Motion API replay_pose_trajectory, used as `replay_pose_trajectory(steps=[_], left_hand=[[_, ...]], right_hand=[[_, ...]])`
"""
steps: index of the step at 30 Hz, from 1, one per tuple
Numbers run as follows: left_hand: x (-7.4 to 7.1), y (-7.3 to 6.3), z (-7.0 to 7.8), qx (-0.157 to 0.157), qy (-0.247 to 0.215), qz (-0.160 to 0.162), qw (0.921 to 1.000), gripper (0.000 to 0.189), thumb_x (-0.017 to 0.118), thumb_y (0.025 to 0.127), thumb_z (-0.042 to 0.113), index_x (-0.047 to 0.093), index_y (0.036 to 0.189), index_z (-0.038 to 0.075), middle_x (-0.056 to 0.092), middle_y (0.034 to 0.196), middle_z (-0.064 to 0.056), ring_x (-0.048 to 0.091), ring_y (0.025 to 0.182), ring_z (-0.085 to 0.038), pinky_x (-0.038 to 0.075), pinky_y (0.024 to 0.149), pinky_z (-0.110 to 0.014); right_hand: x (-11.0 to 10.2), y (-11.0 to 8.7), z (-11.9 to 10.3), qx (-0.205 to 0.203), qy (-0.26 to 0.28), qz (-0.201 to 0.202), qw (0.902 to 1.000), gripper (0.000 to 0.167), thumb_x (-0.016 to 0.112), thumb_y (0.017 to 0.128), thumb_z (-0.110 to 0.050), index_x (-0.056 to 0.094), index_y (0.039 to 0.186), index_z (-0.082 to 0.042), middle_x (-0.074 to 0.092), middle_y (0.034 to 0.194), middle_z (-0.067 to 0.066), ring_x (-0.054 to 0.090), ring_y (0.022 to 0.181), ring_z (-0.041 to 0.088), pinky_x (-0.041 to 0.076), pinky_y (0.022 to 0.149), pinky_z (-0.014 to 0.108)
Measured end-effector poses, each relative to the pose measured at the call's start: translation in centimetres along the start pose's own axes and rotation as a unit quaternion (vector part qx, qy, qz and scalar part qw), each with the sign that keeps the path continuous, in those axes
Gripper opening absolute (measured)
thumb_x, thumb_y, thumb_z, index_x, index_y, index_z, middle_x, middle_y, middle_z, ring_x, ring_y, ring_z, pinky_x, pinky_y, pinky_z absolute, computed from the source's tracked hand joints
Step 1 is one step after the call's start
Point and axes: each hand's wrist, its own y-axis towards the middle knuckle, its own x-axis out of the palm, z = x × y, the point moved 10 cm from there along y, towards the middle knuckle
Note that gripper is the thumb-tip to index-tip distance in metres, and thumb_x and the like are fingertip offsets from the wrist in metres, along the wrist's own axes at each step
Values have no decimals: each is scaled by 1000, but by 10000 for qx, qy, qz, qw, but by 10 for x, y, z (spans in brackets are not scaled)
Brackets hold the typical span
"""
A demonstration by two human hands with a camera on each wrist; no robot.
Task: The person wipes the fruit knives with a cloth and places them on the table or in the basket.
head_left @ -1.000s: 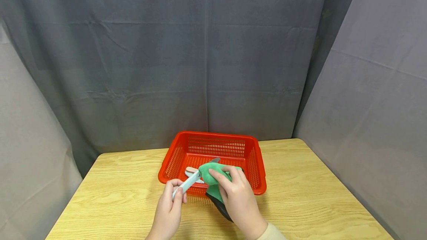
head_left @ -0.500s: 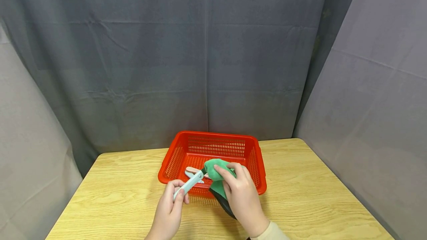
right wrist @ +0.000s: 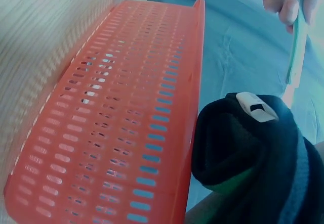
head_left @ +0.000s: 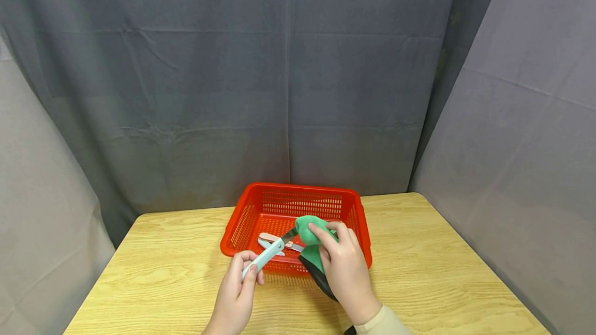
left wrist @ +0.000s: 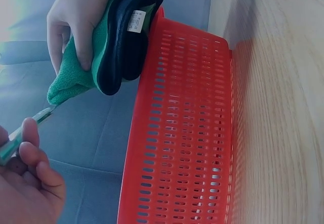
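Observation:
In the head view my left hand (head_left: 236, 288) grips the pale mint handle of a folding knife (head_left: 264, 258), which points up and to the right. My right hand (head_left: 343, 268) holds a green cloth (head_left: 309, 229) with black edging, folded over the blade's far end. Bare blade shows between handle and cloth. The left wrist view has the cloth (left wrist: 76, 77) bunched around the tip, its white label (left wrist: 136, 21) facing out. From the right wrist, the dark side of the cloth (right wrist: 253, 153) fills the lower right, while the knife (right wrist: 297, 47) slants above it.
Beneath the hands a red perforated basket (head_left: 302, 187) stands on the wooden table (head_left: 153, 273). Inside it lie a pink-handled folding knife (head_left: 268, 237) and a pale blue piece (head_left: 264, 244) partly under it. Grey curtains (head_left: 209, 92) rise behind and at both sides.
The right hand and cloth have slid up and right along the blade, baring more of it near the handle. The left hand and knife stay almost in place.

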Motion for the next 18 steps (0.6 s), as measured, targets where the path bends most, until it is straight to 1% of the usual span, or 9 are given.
replay_pose_trajectory(steps=[3, 6, 11, 15, 18], left_hand=[[0, 0, -1, -20, 54, 12, 10000, 11, 49, 105, -1, 54, 112, 6, 59, 80, 6, 51, 70, -5, 43, 66, -24], [-2, 1, -4, -109, 150, 48, 9998, 10, 49, 106, 0, 54, 112, 6, 60, 80, 5, 48, 68, -5, 42, 66, -24], [-3, 1, -10, -416, 256, 22, 9988, 9, 48, 106, 2, 53, 113, 4, 60, 82, 4, 44, 65, -4, 41, 64, -25], [-2, 2, -14, -690, 188, -103, 9974, 9, 47, 108, 6, 52, 115, 4, 60, 84, 2, 47, 69, -6, 41, 66, -25], [-1, 2, -16, -832, 142, -166, 9963, 9, 47, 108, 8, 51, 116, 4, 59, 85, 1, 51, 73, -7, 42, 69, -25]], right_hand=[[-1, 1, 4, 45, -32, 2, 10000, 55, 86, 73, 10, 77, 120, -18, 63, 107, 13, 60, 87, 28, 60, 71, 38], [-3, 2, 8, 111, -59, -11, 9999, 55, 86, 73, 10, 77, 120, -17, 63, 106, 14, 60, 86, 28, 59, 71, 38], [-9, 3, 15, 194, -116, 17, 9997, 55, 86, 73, 11, 77, 120, -16, 63, 107, 14, 59, 85, 28, 59, 69, 39], [-15, 3, 19, 212, -196, 76, 9996, 54, 86, 73, 10, 77, 119, -16, 63, 107, 15, 58, 85, 29, 59, 69, 38], [-19, 3, 21, 191, -202, 109, 9996, 54, 86, 73, 10, 77, 119, -16, 62, 106, 16, 58, 85, 30, 59, 68, 39]])
